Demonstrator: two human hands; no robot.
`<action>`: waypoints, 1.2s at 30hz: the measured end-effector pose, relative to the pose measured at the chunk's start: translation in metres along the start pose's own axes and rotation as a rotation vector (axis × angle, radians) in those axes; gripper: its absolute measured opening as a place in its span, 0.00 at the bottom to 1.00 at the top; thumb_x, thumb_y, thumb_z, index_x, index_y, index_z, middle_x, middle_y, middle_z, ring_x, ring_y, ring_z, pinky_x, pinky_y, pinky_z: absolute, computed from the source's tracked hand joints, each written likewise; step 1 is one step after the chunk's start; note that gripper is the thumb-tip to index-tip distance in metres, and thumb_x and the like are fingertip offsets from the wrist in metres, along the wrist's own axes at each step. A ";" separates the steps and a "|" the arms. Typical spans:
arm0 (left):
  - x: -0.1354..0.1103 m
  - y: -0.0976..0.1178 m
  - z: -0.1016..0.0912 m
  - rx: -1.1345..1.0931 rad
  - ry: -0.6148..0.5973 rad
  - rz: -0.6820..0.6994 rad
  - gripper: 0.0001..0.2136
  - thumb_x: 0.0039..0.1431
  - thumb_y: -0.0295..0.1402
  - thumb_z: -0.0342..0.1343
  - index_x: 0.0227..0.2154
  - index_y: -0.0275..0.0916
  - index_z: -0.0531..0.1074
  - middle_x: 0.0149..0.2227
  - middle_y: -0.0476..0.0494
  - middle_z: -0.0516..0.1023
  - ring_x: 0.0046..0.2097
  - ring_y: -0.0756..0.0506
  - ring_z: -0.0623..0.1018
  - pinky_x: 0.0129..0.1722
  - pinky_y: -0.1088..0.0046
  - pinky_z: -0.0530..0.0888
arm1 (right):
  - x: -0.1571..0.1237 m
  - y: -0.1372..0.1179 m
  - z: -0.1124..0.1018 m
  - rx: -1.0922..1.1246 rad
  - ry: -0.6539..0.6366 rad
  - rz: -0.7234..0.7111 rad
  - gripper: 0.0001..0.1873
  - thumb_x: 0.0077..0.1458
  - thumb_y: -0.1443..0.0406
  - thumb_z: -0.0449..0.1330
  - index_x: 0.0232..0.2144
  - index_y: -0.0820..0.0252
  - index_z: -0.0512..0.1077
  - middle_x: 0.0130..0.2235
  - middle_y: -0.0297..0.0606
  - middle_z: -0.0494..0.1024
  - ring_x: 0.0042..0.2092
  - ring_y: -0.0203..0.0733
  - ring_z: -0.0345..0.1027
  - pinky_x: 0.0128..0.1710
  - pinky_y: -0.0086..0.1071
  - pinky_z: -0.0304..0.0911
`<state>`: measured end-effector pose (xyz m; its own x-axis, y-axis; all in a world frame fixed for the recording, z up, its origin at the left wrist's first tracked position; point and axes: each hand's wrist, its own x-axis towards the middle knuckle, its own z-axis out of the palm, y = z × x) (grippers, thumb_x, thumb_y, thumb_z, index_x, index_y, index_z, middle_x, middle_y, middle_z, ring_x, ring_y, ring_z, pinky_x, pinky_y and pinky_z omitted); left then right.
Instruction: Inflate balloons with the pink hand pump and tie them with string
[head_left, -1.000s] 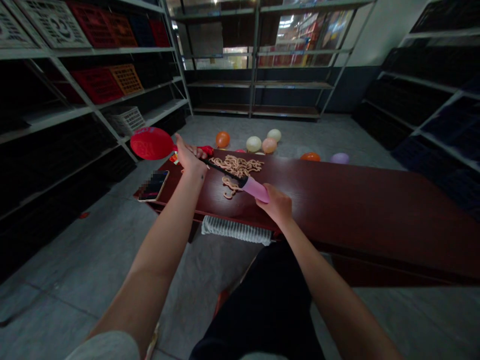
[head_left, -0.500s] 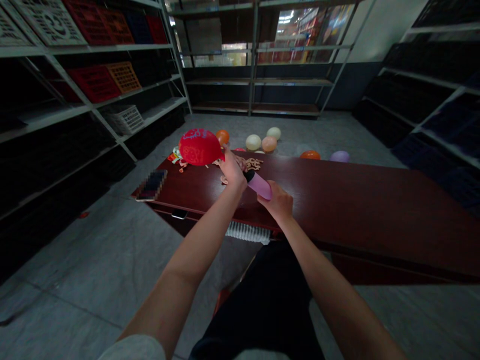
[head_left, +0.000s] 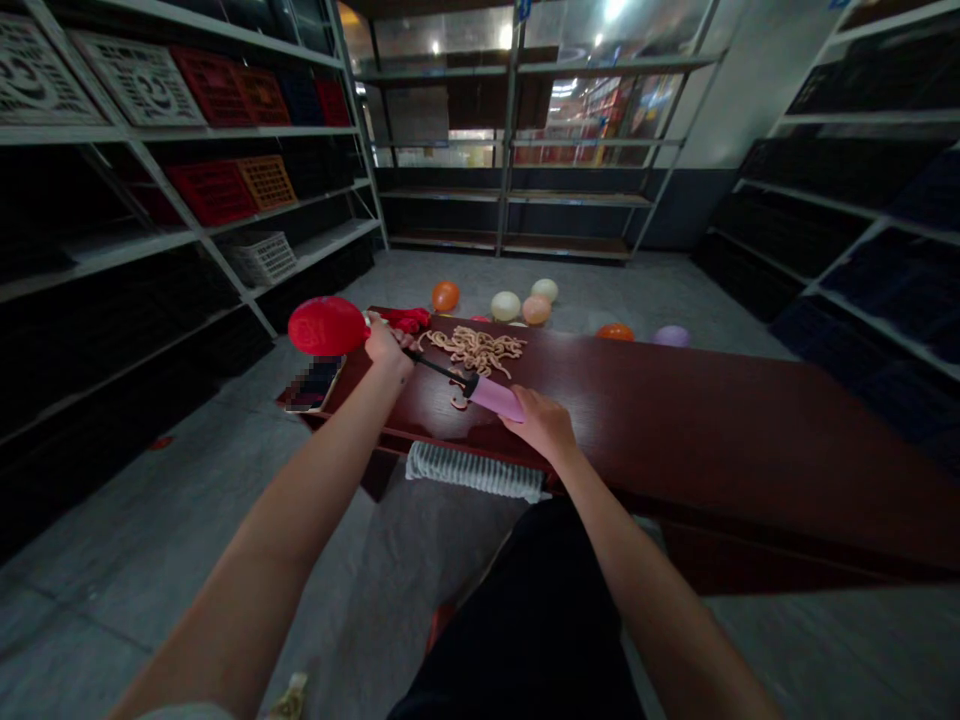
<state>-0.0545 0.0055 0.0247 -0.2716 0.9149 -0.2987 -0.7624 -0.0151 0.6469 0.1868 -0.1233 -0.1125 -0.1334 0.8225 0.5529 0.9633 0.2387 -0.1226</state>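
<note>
My left hand [head_left: 388, 349] is closed around the neck of a red balloon [head_left: 327, 325], holding it on the black tip of a pink hand pump [head_left: 495, 397]. The balloon bulges out to the left, past the table's corner. My right hand [head_left: 541, 424] grips the pink barrel of the pump, whose black rod [head_left: 435, 368] is drawn out toward the left hand. Both hands are over the left end of a dark red-brown table [head_left: 675, 420]. A heap of limp tan balloons [head_left: 476, 348] lies just behind the pump.
A phone [head_left: 313, 384] lies at the table's left corner. A white ribbed cloth [head_left: 472, 470] hangs under the front edge. Several inflated balloons [head_left: 517, 300] sit on the floor beyond the table. Metal shelves with red, orange and white crates [head_left: 217, 185] line the walls.
The pump was pushed together half a second ago, with the balloon near the middle. Now the rod is pulled out again and the left hand and balloon are back at the left.
</note>
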 end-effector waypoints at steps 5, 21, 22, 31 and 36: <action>-0.003 0.035 0.015 0.028 -0.053 0.088 0.28 0.72 0.53 0.48 0.21 0.42 0.49 0.15 0.57 0.49 0.15 0.54 0.52 0.14 0.77 0.52 | 0.000 0.003 0.004 0.109 0.056 -0.033 0.21 0.62 0.56 0.61 0.55 0.56 0.72 0.47 0.42 0.83 0.43 0.48 0.79 0.39 0.37 0.69; -0.053 -0.093 0.073 0.101 -0.238 0.211 0.30 0.66 0.58 0.54 0.19 0.42 0.51 0.15 0.56 0.49 0.15 0.54 0.58 0.16 0.76 0.58 | 0.002 0.017 0.004 0.120 0.101 0.297 0.24 0.56 0.54 0.63 0.53 0.57 0.73 0.43 0.42 0.85 0.40 0.49 0.79 0.34 0.34 0.63; -0.058 -0.102 0.072 0.106 -0.258 0.192 0.30 0.65 0.58 0.55 0.19 0.42 0.52 0.15 0.55 0.50 0.15 0.54 0.59 0.16 0.76 0.59 | 0.002 0.018 0.004 0.121 0.095 0.309 0.24 0.56 0.54 0.63 0.53 0.56 0.73 0.43 0.42 0.85 0.39 0.49 0.79 0.34 0.34 0.62; -0.051 -0.091 0.050 0.045 -0.152 0.004 0.29 0.71 0.52 0.51 0.19 0.41 0.49 0.13 0.56 0.49 0.13 0.55 0.53 0.13 0.77 0.52 | 0.004 0.010 0.007 0.061 0.078 0.192 0.22 0.59 0.55 0.62 0.53 0.57 0.73 0.44 0.42 0.84 0.40 0.48 0.79 0.33 0.34 0.60; -0.028 -0.047 0.030 -0.020 -0.052 -0.022 0.25 0.75 0.40 0.47 0.20 0.41 0.50 0.13 0.57 0.50 0.12 0.56 0.53 0.13 0.79 0.51 | 0.002 0.005 0.007 0.017 0.057 0.091 0.19 0.62 0.54 0.59 0.52 0.55 0.74 0.40 0.39 0.84 0.37 0.45 0.77 0.33 0.34 0.60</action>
<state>0.0066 -0.0070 0.0234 -0.2239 0.9348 -0.2757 -0.7798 -0.0021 0.6260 0.1901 -0.1175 -0.1177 -0.0318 0.8107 0.5846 0.9667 0.1735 -0.1880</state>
